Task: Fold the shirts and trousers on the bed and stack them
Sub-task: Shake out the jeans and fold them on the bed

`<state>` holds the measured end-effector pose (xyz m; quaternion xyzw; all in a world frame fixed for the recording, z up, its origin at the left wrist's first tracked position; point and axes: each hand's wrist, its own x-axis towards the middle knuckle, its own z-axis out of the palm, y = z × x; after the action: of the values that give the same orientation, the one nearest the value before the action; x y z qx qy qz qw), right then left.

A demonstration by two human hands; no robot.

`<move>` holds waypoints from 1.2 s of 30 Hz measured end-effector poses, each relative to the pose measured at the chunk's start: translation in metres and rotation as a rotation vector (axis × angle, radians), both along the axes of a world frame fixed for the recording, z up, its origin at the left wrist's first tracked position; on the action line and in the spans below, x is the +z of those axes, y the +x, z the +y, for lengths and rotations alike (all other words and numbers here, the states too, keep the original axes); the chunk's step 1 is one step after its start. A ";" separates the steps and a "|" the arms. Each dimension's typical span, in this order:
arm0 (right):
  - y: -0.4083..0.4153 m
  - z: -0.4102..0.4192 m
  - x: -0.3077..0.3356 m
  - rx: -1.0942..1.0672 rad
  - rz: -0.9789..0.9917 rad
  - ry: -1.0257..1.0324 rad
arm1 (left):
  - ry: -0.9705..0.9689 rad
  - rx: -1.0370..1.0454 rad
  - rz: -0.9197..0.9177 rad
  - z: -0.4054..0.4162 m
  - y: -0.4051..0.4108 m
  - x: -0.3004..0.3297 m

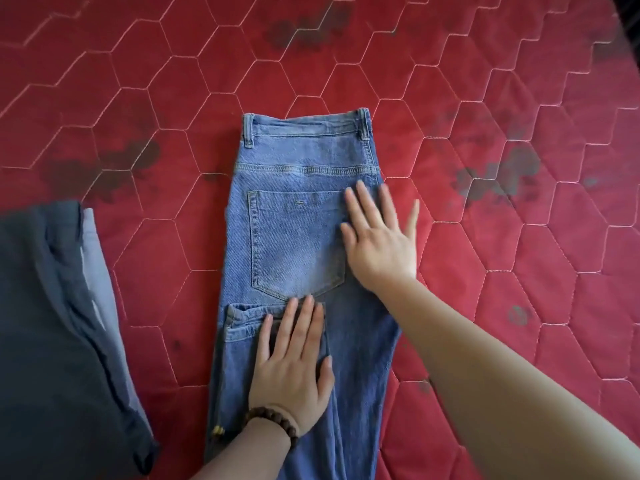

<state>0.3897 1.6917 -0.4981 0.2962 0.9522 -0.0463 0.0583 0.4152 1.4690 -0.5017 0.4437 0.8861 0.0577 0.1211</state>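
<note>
Blue jeans [298,237] lie folded lengthwise on the red quilted mattress [502,254], waistband at the far end and a back pocket facing up. A leg hem is folded up just below the pocket. My left hand [294,365], with a bead bracelet on the wrist, presses flat on that folded hem. My right hand [381,237] lies flat with spread fingers on the jeans' right edge beside the pocket, slightly blurred. A dark grey folded garment [52,341] lies at the left on a lighter blue-grey one [104,296].
The mattress has dark stains in several places. A dark object [628,15] shows at the top right corner. Bare mattress stretches beyond the waistband and to the right of the jeans.
</note>
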 end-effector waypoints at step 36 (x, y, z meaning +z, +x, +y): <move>0.171 -0.213 0.009 0.014 0.087 -0.072 | -0.046 0.016 0.081 -0.117 0.025 0.013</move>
<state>0.5611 1.4787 -0.4894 0.2850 0.9536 -0.0930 0.0276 0.4398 1.3516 -0.4886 0.4357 0.8948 0.0202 0.0951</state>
